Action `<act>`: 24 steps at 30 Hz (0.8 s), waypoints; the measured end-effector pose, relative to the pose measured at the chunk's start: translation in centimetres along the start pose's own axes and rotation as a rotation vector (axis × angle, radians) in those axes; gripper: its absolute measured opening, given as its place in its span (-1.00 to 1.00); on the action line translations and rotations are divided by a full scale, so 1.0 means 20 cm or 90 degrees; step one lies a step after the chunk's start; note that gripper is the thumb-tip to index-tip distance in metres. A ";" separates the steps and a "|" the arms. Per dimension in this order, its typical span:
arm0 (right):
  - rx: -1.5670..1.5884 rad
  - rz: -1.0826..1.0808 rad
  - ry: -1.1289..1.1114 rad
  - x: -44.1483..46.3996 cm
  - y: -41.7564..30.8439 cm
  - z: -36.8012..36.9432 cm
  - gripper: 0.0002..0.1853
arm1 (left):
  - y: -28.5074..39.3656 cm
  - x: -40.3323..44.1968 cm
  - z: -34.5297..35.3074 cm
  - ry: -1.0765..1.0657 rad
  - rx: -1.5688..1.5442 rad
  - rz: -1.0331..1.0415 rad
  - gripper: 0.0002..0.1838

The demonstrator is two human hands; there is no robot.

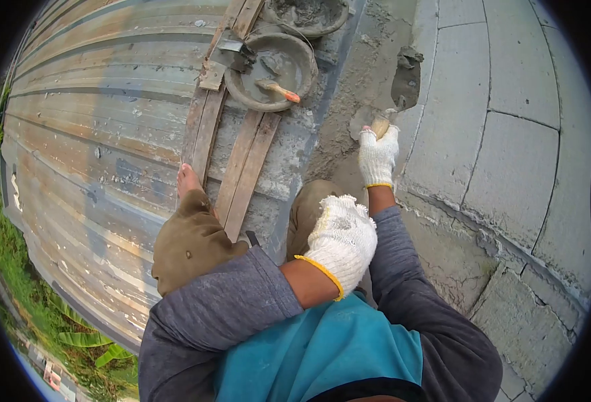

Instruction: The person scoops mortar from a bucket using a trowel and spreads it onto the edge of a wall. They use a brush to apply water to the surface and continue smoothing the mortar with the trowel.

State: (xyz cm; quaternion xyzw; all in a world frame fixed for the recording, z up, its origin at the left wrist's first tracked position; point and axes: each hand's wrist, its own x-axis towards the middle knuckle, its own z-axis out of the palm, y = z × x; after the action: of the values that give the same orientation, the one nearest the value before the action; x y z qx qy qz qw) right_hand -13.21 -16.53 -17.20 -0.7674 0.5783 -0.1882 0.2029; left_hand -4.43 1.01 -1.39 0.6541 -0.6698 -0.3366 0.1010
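Observation:
My right hand (379,155), in a white knit glove with a yellow cuff, is closed around the wooden handle (380,125) of a trowel. The trowel's blade is mostly hidden against the grey mortar (349,107) of the strip beside the block wall. Just beyond the hand, a dark opening (406,84) sits at the wall's edge. My left hand (342,236), gloved the same way, is bent in front of my body by my knee (312,208). Its back faces up and its fingers are hidden.
A bucket (232,90) of wet mortar holds an orange-tipped brush (279,90); another mortar bucket (309,30) stands behind it. Wooden planks (245,167) lie on the corrugated metal roof (94,154), which drops toward greenery at left. Grey blocks (510,161) rise at right.

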 end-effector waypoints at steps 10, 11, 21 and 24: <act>0.451 0.333 0.018 -0.78 0.59 0.01 -0.53 | 0.02 -0.06 0.13 0.151 0.004 0.041 -0.75; 0.418 0.363 -0.038 -0.75 0.65 0.01 -0.56 | -0.02 -0.06 0.10 0.155 0.006 0.041 -0.75; 0.164 0.394 -0.162 -0.66 0.17 -0.21 -0.62 | -0.47 -0.14 -0.33 0.382 0.048 -0.099 -0.74; -0.045 0.323 -0.270 -0.55 0.32 -0.24 -0.60 | -0.47 -0.18 -0.38 0.319 0.059 -0.159 -0.73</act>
State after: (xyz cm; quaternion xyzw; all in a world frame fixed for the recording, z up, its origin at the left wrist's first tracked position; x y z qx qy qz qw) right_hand -23.72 -7.98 -17.11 -0.6274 0.7023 0.0526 0.3323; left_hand 7.92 2.75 0.03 0.7981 -0.5530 -0.1438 0.1913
